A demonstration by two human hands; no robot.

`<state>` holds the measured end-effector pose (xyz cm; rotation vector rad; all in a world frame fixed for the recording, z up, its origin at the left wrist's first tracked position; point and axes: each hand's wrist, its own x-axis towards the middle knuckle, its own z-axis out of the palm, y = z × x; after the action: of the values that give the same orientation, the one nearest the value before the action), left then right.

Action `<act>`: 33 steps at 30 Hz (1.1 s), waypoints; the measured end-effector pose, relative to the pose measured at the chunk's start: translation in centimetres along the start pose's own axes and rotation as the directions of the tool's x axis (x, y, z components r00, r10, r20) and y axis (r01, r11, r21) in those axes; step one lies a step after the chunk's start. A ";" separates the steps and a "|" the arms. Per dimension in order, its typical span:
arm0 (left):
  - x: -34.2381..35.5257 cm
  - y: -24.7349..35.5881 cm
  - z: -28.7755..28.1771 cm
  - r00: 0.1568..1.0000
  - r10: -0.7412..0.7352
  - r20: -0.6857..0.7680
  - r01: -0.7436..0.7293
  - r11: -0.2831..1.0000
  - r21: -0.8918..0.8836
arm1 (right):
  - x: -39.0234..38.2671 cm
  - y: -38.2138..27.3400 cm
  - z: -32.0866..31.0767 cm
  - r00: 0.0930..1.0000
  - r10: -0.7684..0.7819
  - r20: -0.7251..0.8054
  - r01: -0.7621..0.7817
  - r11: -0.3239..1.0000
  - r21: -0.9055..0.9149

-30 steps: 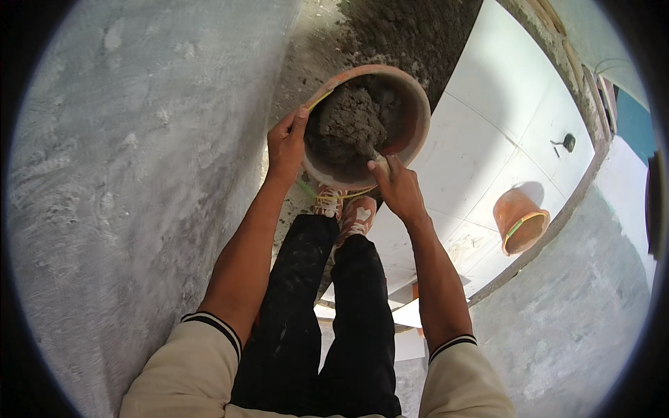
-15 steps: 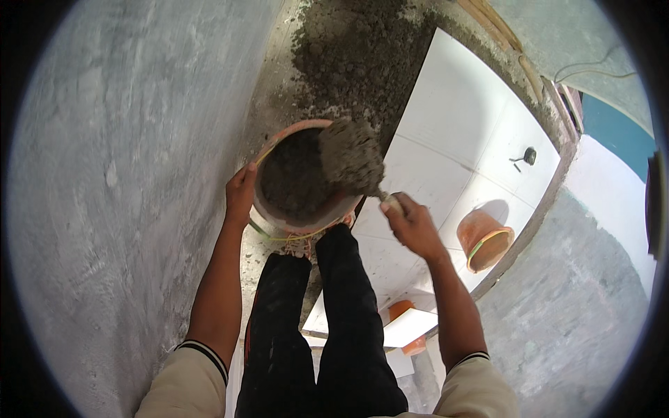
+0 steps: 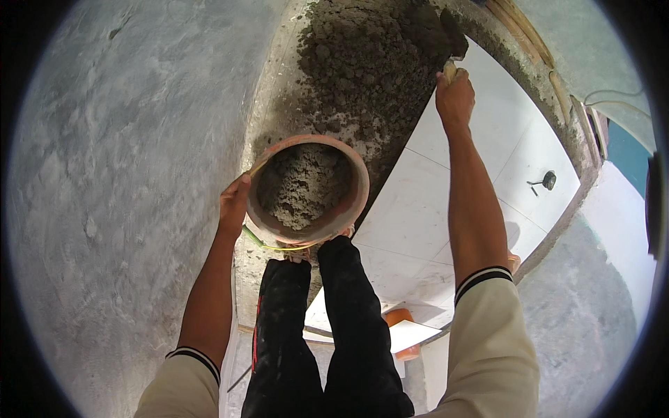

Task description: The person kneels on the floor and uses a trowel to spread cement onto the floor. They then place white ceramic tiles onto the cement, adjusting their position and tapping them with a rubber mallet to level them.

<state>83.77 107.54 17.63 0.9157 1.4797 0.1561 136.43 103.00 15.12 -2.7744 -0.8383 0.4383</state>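
Orange bucket rim gripped by left hand; right hand grips trowel near tile edge, well clear.

I have my left hand in a grip, its thumb above the curled fingers, and the left forearm slants backward and outward from them. My right hand is well forward of these fingers, also gripping, with the right forearm extended behind its knuckles.

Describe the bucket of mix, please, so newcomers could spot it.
Start at the gray wall along the left. Right of it, above the black trousers, is the bucket. Round and reddish, it holds gray mix, unlike the loose dark heap above.
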 end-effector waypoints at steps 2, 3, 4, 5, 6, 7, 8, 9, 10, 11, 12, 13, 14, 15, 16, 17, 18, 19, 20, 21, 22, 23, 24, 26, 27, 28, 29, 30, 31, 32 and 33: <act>-0.1 0.1 0.1 0.999 -0.022 -0.036 0.023 1.000 0.021 | -0.3 -0.7 0.6 0.994 0.065 -0.087 -0.049 0.983 0.177; -0.2 0.2 0.1 0.999 -0.010 -0.037 0.011 1.000 0.029 | -1.1 -0.7 0.3 0.985 0.103 -0.136 -0.080 0.984 0.162; -0.3 0.3 0.2 1.000 0.000 -0.023 0.001 1.000 0.013 | -1.7 -0.6 -0.5 0.972 0.234 0.007 -0.226 0.929 0.293; -0.4 0.4 0.3 1.000 0.001 -0.004 -0.001 1.000 -0.030 | -2.6 -0.2 -1.5 0.938 0.313 0.152 -0.348 0.847 0.402; -0.5 0.4 0.4 1.000 0.002 -0.014 -0.002 1.000 -0.010 | -3.0 0.3 -2.5 0.887 0.361 0.289 -0.461 0.742 0.487; -0.4 0.6 0.5 1.000 0.002 -0.021 -0.002 1.000 -0.019 | -3.1 0.6 -3.1 0.847 0.383 0.369 -0.532 0.632 0.563; -0.5 0.6 0.5 1.000 -0.010 -0.011 0.010 0.999 -0.049 | -2.7 0.9 -3.4 0.874 0.310 0.374 -0.483 0.638 0.600; -0.5 0.7 0.6 0.999 -0.016 -0.035 0.016 1.000 -0.020 | -2.2 1.2 -3.6 0.881 0.266 0.392 -0.466 0.633 0.618; -0.5 0.7 0.6 0.999 -0.029 -0.036 0.029 1.000 -0.008 | -1.7 1.6 -3.4 0.879 0.243 0.411 -0.466 0.623 0.628; -0.5 0.8 0.7 0.998 -0.044 -0.037 0.043 0.999 -0.012 | -0.6 1.7 -2.9 0.882 0.202 0.425 -0.451 0.619 0.643; -0.5 0.8 0.7 0.999 -0.029 -0.019 0.028 0.999 -0.015 | -0.3 1.9 -2.1 0.858 0.182 0.480 -0.467 0.663 0.585; -0.5 0.8 0.8 1.000 -0.020 -0.001 0.020 0.999 -0.038 | -0.3 2.0 -1.2 0.843 0.169 0.511 -0.466 0.705 0.535; -0.6 0.8 0.8 1.000 -0.001 0.016 0.003 0.996 -0.091 | -0.4 2.2 -0.6 0.834 0.124 0.537 -0.437 0.742 0.508; -0.5 0.7 0.9 1.000 0.001 -0.013 -0.002 1.000 -0.024 | -2.1 2.4 0.2 0.866 0.123 0.485 -0.362 0.823 0.437; -0.6 0.6 0.9 0.999 0.014 -0.040 -0.014 1.000 0.016 | -4.1 2.5 0.6 0.847 0.183 0.499 -0.418 0.810 0.412; -0.5 0.6 0.8 0.999 0.051 -0.016 -0.051 0.999 0.014 | -6.0 2.8 0.6 0.850 0.180 0.495 -0.411 0.816 0.408; -0.3 0.7 0.8 0.999 0.032 -0.039 -0.030 0.998 0.060 | -8.2 3.1 0.3 0.809 0.259 0.527 -0.510 0.756 0.411; -0.2 0.7 0.7 0.999 0.031 -0.017 -0.030 0.997 0.065 | -9.9 3.6 -0.6 0.789 0.263 0.555 -0.516 0.775 0.366; -0.2 0.7 0.5 0.999 0.037 0.006 -0.037 0.998 0.041 | -11.8 3.5 -1.2 0.888 0.233 0.395 -0.360 0.889 0.284; -0.1 0.7 0.4 0.999 0.034 -0.015 -0.032 0.994 0.101 | -13.3 2.7 -1.4 0.968 0.119 0.222 -0.164 0.966 0.200; -0.1 0.8 0.4 0.999 0.042 -0.034 -0.037 0.991 0.131 | -13.9 1.9 -1.7 0.994 0.041 0.097 -0.047 0.997 0.056; 0.1 0.9 0.3 0.998 0.021 -0.058 -0.012 0.990 0.141 | -13.9 0.8 -1.9 0.993 -0.097 0.074 0.091 0.993 0.075; 0.3 1.0 0.3 0.997 0.048 -0.053 -0.039 0.985 0.165 | -13.5 -0.4 -1.7 0.983 -0.158 0.096 0.152 0.986 0.068; 0.2 1.4 0.3 0.999 0.027 -0.039 -0.020 0.987 0.159 | -11.9 -2.3 -1.2 0.962 -0.206 0.180 0.210 0.978 -0.002; 0.2 1.8 0.2 0.999 -0.004 -0.041 0.013 0.974 0.226 | -9.7 -3.2 -0.4 0.950 -0.199 0.241 0.219 0.974 -0.062; 0.1 2.3 0.1 0.999 -0.015 -0.028 0.023 0.955 0.295 | -7.5 -4.4 1.0 0.932 -0.263 0.251 0.290 0.954 -0.079; -0.4 2.9 -0.1 0.999 -0.049 -0.017 0.052 0.933 0.357 | -5.3 -4.8 2.0 0.950 -0.194 0.244 0.223 0.970 -0.098; -0.5 3.9 -0.3 0.997 -0.077 -0.005 0.072 0.910 0.409 | -3.0 -4.6 2.7 0.968 -0.176 0.176 0.191 0.979 -0.070; -0.7 5.0 -0.4 0.996 -0.088 0.016 0.068 0.859 0.508 | -1.2 -3.9 3.3 0.969 -0.183 0.166 0.180 0.983 0.033; -0.9 6.3 -0.4 0.996 -0.039 0.081 -0.021 0.775 0.631 | 0.7 -3.4 3.7 0.976 -0.082 0.201 0.091 0.995 -0.035; -1.4 7.7 -0.3 0.990 -0.016 0.142 -0.095 0.670 0.736 | 1.8 -2.9 4.1 0.977 -0.096 0.190 0.099 0.995 -0.003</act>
<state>86.61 111.91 23.45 1.5848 1.3923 -0.5273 134.99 106.88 11.75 -2.7194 -1.0173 0.6903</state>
